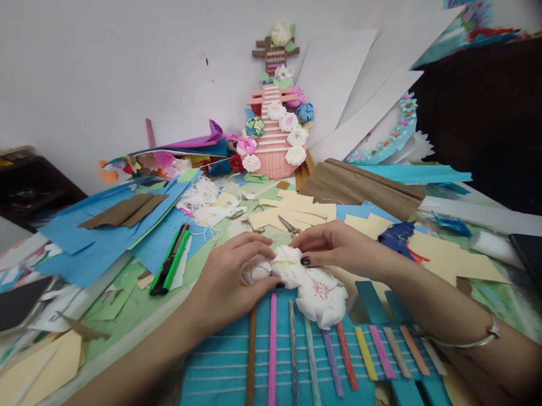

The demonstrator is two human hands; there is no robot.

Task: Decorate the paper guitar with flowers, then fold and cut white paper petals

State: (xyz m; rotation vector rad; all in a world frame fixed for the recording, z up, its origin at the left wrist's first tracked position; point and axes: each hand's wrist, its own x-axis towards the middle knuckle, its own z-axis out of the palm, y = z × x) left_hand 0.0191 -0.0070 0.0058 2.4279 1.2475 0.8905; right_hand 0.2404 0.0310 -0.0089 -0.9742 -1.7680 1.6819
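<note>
A blue paper lute-like instrument (224, 371) lies before me, with white strings and several coloured strips across it. White paper flowers sit along its far edge. My left hand (232, 277) curls around the left side of a small white paper flower (286, 266), its thumb pressed at the near edge. On the other side, my right hand (337, 247) grips the same flower between thumb and fingers. Just right of it rests a larger white flower with red dots (321, 295). Another white flower (256, 269) is partly hidden behind my left fingers.
A finished pink paper instrument with flowers (275, 136) leans on the wall. Small scissors (290, 227) lie beyond my hands among cream paper scraps (293, 207). A green utility knife (171, 261) and blue sheets (86, 228) are left; a phone (10, 309) lies farther left.
</note>
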